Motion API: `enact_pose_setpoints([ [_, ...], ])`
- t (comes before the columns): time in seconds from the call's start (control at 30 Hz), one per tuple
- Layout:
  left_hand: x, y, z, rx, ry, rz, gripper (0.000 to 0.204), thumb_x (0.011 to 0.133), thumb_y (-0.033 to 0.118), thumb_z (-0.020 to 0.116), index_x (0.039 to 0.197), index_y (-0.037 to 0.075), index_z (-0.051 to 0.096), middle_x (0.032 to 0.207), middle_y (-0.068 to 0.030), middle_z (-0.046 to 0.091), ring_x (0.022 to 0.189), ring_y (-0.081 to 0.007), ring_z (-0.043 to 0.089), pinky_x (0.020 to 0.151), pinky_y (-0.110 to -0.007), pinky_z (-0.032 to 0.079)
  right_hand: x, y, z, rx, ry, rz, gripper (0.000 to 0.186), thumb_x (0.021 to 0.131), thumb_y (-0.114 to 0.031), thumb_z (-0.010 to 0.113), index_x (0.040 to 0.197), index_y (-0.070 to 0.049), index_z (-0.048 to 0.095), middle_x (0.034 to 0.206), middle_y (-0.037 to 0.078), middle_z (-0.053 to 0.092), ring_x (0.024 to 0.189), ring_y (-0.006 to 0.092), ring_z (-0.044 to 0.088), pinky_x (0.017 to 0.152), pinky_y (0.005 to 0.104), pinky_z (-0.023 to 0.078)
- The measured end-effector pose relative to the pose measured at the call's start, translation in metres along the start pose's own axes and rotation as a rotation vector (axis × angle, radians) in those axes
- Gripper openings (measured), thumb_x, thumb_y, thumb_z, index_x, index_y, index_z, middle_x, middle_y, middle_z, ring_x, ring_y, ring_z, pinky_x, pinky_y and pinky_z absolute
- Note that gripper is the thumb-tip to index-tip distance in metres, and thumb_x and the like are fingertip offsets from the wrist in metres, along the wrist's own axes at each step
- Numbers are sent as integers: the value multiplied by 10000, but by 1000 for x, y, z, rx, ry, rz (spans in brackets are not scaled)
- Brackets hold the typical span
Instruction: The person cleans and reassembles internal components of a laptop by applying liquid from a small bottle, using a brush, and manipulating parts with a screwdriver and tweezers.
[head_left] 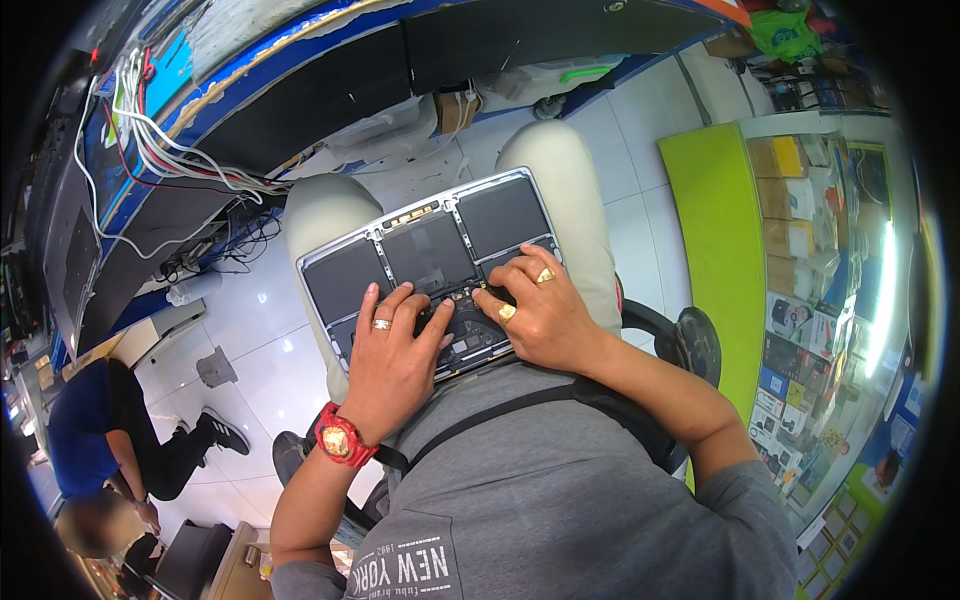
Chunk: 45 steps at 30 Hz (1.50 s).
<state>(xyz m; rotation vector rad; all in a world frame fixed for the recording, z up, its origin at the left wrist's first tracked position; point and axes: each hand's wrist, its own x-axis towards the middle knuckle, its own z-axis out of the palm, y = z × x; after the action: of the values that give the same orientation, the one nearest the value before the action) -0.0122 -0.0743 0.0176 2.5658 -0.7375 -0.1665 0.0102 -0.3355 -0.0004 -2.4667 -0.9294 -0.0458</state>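
An opened laptop base (428,262) lies tilted across my lap, its inside facing up. Several flat black battery cells (503,214) fill its far part, and a circuit board (470,335) shows in the near part between my hands. My left hand (390,345) rests on the near left of the base with fingers spread, their tips on the cells and the board's edge. My right hand (545,310) bends over the near right side, fingers apart, one fingertip touching the board near its middle. I see no tool in either hand; the right palm's underside is hidden.
A blue-edged workbench (300,60) stands ahead, with white cables (150,150) hanging at its left. A green-edged glass display case (715,270) with boxed goods stands at right. Another person (90,430) bends low at left. A black chair armrest (690,340) is beside me.
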Motion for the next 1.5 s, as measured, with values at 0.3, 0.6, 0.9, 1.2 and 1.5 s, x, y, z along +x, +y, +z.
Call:
enact_pose_setpoints([
  [0.3,1,-1,3,42,9,16,464,941,180,815,1395,123,742,1281,-137,654,1371,-356,605,1265,-647,362,5,-4,1,-38,27,4,393,790,-51,742,1176,-55,818,1166,134,682,1150,316,657,1199,590,456],
  [0.6,2,-1,4,102,-26,28,434,999,251,763,1413,125,729,1305,-139,657,1393,-339,587,1279,-630,352,4,-3,1,-41,18,3,393,790,-58,742,1177,-53,807,1184,136,680,1159,316,661,1201,586,455],
  [0.9,3,7,7,176,-22,8,491,969,270,797,1434,134,715,1317,-135,645,1394,-339,587,1274,-631,354,5,-4,1,-46,22,-3,384,803,-64,741,1182,-44,802,1174,138,680,1161,317,662,1204,584,451],
  [1.2,-1,10,8,175,-46,-15,501,1000,288,772,1468,128,691,1349,-149,637,1433,-357,560,1280,-625,350,2,-3,2,-21,16,-18,374,817,-65,747,1186,-42,805,1189,143,684,1167,319,661,1201,599,453],
  [1.5,-3,4,9,79,7,-4,490,963,212,799,1435,116,711,1356,-149,648,1433,-358,576,1265,-644,364,13,-5,5,-20,-8,-37,294,914,-129,708,1186,-80,810,1232,134,689,1218,316,653,1220,609,442],
])
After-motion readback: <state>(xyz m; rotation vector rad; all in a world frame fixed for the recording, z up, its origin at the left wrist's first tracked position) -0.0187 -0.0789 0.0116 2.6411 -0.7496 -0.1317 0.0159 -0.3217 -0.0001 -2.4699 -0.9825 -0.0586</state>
